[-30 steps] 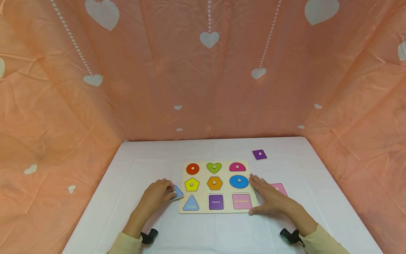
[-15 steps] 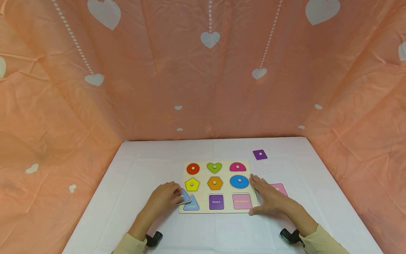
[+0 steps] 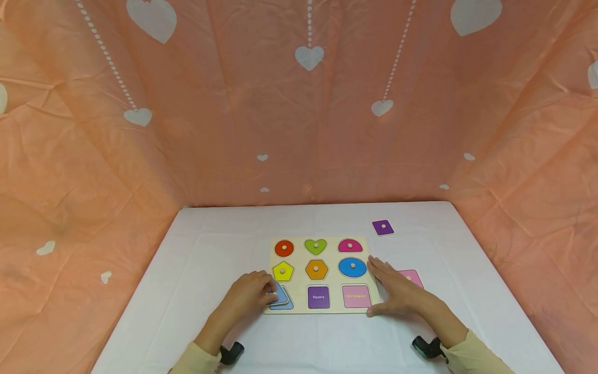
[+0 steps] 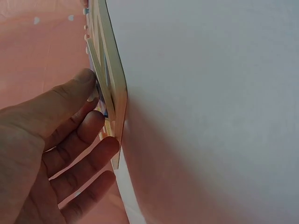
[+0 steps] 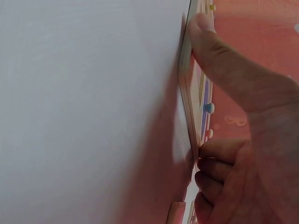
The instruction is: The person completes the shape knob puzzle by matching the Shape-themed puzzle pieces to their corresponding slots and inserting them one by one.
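Note:
In the head view, a wooden shape puzzle board lies on the white table. My left hand pinches a light blue triangle puzzle piece between thumb and fingers. Tilted over the board's near left corner, the piece partly covers the printed triangle recess; the left wrist view shows its edge close against the board. My right hand rests along the board's right side, thumb at the near corner and fingers extended up the edge. The purple square recess and pink rectangle recess hold no pieces.
A purple square piece lies beyond the board's far right corner. Beside my right hand, a pink piece is partly hidden. Several knobbed pieces, among them a red circle and a blue oval, sit in the board. Orange cloth surrounds the table.
My left hand has carried the blue triangle piece rightward from beside the board to over the triangle recess. The right hand and the board have stayed in place.

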The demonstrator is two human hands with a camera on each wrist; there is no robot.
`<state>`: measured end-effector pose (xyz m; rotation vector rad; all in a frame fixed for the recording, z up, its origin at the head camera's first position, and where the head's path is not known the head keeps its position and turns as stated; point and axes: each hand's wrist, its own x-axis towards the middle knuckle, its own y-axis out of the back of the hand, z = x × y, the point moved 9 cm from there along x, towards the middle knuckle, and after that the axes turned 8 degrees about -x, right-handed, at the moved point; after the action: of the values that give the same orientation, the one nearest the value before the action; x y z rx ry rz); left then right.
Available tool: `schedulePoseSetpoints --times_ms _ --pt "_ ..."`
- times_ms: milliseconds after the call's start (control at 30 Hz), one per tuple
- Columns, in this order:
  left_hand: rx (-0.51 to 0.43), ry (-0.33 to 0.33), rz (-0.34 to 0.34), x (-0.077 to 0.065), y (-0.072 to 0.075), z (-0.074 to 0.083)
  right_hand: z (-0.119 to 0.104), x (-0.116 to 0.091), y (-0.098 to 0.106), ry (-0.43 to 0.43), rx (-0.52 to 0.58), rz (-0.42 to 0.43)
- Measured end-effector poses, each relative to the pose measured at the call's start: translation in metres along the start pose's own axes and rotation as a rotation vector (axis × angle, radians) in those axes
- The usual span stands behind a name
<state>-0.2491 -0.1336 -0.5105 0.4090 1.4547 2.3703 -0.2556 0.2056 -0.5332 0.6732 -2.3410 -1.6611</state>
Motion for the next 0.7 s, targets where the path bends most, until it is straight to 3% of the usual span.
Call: schedulePoseSetpoints --times_ms 700 --pt "0.021 -0.051 -0.017 -0.001 -0.002 0.013 0.0 -0.001 0.001 0.008 0.003 0.001"
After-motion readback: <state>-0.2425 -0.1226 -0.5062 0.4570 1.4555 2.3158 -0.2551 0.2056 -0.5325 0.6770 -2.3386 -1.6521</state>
